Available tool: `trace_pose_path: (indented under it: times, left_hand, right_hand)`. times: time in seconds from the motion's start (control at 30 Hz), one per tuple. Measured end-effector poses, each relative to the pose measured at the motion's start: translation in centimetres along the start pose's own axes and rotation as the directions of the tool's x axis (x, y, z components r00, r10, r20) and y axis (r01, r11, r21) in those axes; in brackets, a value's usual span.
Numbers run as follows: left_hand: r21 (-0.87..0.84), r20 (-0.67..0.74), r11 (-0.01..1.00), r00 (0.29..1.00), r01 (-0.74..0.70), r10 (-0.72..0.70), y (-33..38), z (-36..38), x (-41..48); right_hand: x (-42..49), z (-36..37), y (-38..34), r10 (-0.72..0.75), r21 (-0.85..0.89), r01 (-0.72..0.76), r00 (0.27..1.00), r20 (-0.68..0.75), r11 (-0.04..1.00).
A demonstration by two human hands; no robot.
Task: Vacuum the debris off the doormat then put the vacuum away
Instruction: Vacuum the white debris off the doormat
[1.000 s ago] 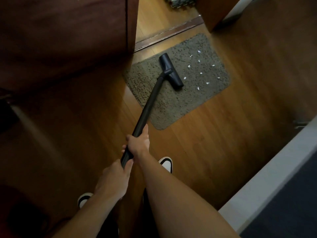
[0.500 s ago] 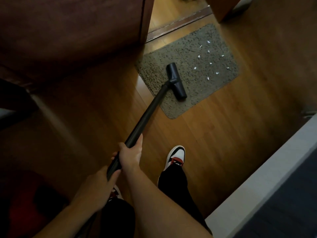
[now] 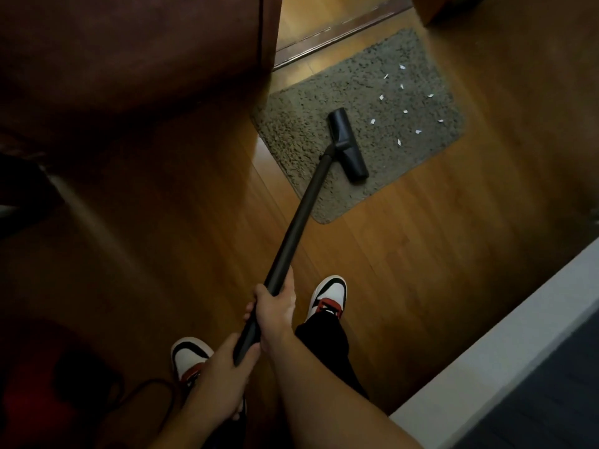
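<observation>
Left hand (image 3: 223, 367) and right hand (image 3: 275, 311) curl fingers (image 3: 259, 293) round the wand (image 3: 301, 215). Vacuuming seems underway: nozzle (image 3: 348, 145) on mat (image 3: 291, 134), needing a push toward the scraps (image 3: 373, 121).

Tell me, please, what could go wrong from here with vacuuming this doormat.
The vacuum head sits on the near-left part of the doormat; pushing it toward the paper scraps could bunch or slide the mat on the wood floor.
Scraps near the right edge may get flicked onto the floor.
A dark cord loops by the left shoe and might catch a foot, with left hand and right hand both gripping the wand.
</observation>
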State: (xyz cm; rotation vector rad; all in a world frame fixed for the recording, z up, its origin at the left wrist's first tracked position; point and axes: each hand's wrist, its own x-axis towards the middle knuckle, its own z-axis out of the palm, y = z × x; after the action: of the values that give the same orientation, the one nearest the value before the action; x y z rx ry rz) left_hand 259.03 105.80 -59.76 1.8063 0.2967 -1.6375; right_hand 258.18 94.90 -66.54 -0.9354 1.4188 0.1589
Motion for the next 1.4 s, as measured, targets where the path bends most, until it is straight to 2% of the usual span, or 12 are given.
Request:
trace_pose_path:
  times: [0.27,0.37,0.53,0.7,0.97,1.17,1.4]
  left_hand:
    - [0.097,-0.056,0.993,0.996,-0.07,0.075,7.1,4.7,4.5]
    - [0.11,-0.047,0.992,0.997,-0.062,0.068,10.1,6.9,6.2]
    - [0.04,-0.071,0.999,0.997,-0.031,0.034,14.4,9.7,8.4]
    - [0.064,-0.074,0.998,0.997,-0.016,0.021,16.7,10.5,9.4]
    - [0.135,-0.143,0.991,0.99,0.015,0.005,14.8,7.6,8.8]
    - [0.135,-0.18,0.987,0.982,0.088,-0.063,11.6,5.9,6.3]
    - [0.161,-0.21,0.985,0.977,0.06,-0.026,8.7,3.1,3.8]
  right_hand:
    - [6.3,-4.7,-6.4,-0.014,0.001,0.014,0.996,-0.088,1.0]
    - [8.5,-6.9,-9.0,-0.014,-0.014,0.013,0.995,-0.101,1.0]
    - [11.1,-9.5,-12.1,-0.029,-0.077,0.021,0.994,-0.106,0.997]
    - [12.6,-10.2,-13.9,-0.031,-0.05,0.026,0.994,-0.104,0.998]
    - [11.3,-7.7,-12.2,-0.009,-0.014,0.008,0.997,-0.074,1.0]
    - [8.2,-5.1,-9.3,0.044,-0.081,-0.045,0.999,-0.016,0.996]
    - [4.6,-2.3,-7.5,0.034,-0.055,-0.034,0.999,0.002,0.998]
